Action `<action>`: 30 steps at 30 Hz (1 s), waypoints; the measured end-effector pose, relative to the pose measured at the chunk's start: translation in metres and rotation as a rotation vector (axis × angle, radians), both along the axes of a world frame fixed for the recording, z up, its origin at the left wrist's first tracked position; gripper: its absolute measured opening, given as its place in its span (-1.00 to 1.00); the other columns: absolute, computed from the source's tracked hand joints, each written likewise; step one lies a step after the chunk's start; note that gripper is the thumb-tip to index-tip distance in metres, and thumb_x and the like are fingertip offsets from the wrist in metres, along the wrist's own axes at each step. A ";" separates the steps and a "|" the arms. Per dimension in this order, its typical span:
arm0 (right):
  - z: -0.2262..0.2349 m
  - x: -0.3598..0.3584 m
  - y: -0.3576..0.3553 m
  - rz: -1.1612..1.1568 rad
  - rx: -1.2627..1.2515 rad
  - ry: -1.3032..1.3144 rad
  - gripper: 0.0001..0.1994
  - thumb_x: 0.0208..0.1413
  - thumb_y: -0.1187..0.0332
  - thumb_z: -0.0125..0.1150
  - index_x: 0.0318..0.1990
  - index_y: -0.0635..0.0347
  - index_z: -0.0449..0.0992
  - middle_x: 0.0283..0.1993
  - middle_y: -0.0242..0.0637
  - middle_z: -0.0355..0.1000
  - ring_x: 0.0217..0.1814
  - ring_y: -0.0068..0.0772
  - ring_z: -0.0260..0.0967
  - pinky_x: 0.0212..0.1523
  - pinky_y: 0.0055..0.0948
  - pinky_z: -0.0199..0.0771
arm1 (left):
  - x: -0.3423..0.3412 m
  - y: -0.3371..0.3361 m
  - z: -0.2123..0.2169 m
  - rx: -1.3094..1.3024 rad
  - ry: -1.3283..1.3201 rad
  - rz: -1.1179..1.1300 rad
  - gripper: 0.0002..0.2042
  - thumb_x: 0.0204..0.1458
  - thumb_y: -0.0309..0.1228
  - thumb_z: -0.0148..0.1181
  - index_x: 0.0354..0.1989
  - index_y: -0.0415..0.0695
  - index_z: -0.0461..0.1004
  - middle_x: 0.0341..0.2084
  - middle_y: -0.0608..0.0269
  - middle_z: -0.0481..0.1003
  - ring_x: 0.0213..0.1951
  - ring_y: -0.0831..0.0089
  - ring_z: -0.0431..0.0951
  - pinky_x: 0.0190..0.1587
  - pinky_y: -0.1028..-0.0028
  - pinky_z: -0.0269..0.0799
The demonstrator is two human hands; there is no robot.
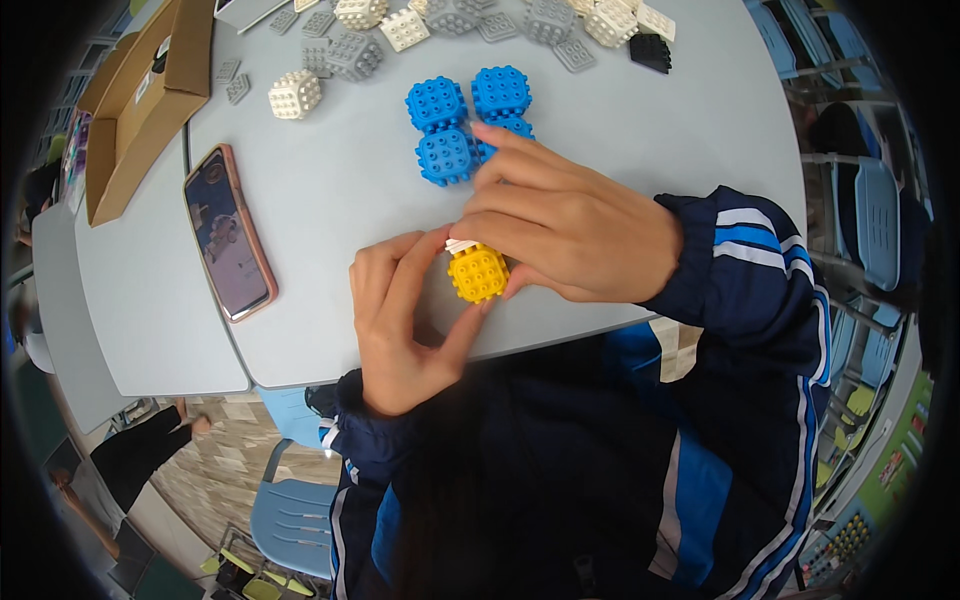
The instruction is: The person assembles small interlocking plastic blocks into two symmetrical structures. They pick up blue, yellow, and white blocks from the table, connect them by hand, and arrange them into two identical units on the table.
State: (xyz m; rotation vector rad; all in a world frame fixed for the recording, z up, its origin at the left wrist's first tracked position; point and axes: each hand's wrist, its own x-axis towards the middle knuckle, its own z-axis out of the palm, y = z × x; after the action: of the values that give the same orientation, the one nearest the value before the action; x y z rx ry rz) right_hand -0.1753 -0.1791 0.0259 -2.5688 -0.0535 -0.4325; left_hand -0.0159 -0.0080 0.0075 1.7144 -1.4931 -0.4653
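Pale table (pixel 340 190), with a right hand (pixel 575 220) and a left hand (pixel 395 325) clamped on one small yellow block (pixel 478 275) by the near edge.
An open cardboard box (pixel 195 60) stands at the far left; the right hand has its thumb against the yellow block's right side, while the left hand's thumb meets the near side and its index finger the far left; a phone (pixel 225 235) in a pinkish case lies left of the hands; just beyond them four blue blocks (pixel 437 103) cluster, partly covered by the right hand; grey blocks (pixel 355 56) and white blocks (pixel 294 94) are scattered along the far side; the yellow block sits between both hands' fingertips; a black piece (pixel 651 52) lies far right; a white piece (pixel 460 244) touches the yellow block's far side, pinched by both index fingers.
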 end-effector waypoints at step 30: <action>0.002 0.013 0.042 -0.171 0.148 -0.480 -0.49 -0.33 0.39 0.58 -0.11 0.37 0.59 -0.12 -0.06 0.54 -0.03 -0.03 0.54 0.16 0.02 0.58 | -0.002 0.013 -0.004 -0.379 -0.047 0.025 -0.35 -0.20 -0.30 0.64 0.07 -0.20 0.42 -0.04 0.02 0.49 -0.04 0.12 0.53 0.15 0.05 0.39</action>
State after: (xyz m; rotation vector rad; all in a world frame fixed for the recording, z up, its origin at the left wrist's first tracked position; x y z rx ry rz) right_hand -0.1619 -0.1375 0.0275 -2.2794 0.0273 -1.0682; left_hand -0.0180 0.0052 0.0031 1.4501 -1.4811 -0.1177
